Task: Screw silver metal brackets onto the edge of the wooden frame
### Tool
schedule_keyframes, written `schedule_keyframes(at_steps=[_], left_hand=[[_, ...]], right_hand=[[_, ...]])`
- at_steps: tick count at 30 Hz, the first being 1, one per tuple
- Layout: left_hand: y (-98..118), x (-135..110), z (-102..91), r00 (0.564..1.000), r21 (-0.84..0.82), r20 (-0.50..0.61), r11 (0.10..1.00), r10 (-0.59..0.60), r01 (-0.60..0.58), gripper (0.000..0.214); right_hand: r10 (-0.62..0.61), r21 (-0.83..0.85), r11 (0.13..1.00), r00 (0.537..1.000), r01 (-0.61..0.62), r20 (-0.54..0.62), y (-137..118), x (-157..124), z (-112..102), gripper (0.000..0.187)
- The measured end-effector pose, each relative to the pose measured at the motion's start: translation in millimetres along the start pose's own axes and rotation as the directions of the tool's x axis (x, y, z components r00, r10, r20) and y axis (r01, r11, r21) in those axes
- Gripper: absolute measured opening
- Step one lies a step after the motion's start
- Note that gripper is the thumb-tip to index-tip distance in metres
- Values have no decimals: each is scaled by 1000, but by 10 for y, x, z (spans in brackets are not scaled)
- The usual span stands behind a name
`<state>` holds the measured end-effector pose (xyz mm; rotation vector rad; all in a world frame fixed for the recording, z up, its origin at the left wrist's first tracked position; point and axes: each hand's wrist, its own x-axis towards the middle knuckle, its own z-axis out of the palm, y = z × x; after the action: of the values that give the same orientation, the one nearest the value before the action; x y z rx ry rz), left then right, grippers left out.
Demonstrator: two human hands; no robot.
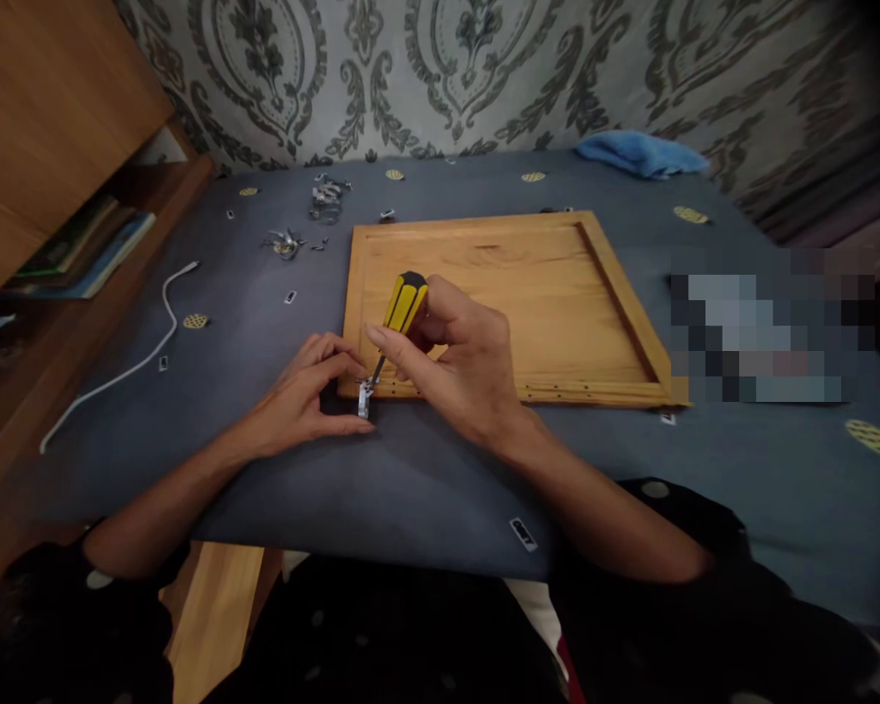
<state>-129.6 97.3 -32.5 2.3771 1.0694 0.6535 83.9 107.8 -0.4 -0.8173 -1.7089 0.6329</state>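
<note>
My right hand point(469, 367) grips a screwdriver point(406, 305) by its yellow and black handle. The shaft slants down to the left, and its tip meets a small metal hinge point(364, 401). That hinge sits at the near left corner of a framed wooden panel point(484, 284), which lies flat and has small dark holes along its near edge. Thumb and fingers of my left hand point(312, 396) close around the hinge from the left. Any screw under the tip is too small to make out.
Metal hinges point(327, 198) and a small pile of screws point(285, 244) lie on the grey patterned cloth point(440, 489) at the back left. A white cable point(172, 318) curves along the left. A blue cloth point(641, 154) is at the back right. Wooden shelving point(66, 127) borders the left side.
</note>
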Motion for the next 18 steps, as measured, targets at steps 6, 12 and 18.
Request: schedule_keyframes(at_steps=[6, 12, 18], left_hand=[[-26, -12, 22, 1000, -5, -4, 1000, -8, 8, 47], [22, 18, -124, 999, -150, -54, 989, -6, -2, 52], [456, 247, -387, 950, -261, -309, 957, 40, -125, 40]], right_hand=[[-53, -134, 989, 997, 60, 52, 14, 1, -30, 31], [-158, -173, 971, 985, 167, 67, -2, -16, -17, 34], [-234, -193, 950, 969, 244, 76, -31, -28, 0, 29]])
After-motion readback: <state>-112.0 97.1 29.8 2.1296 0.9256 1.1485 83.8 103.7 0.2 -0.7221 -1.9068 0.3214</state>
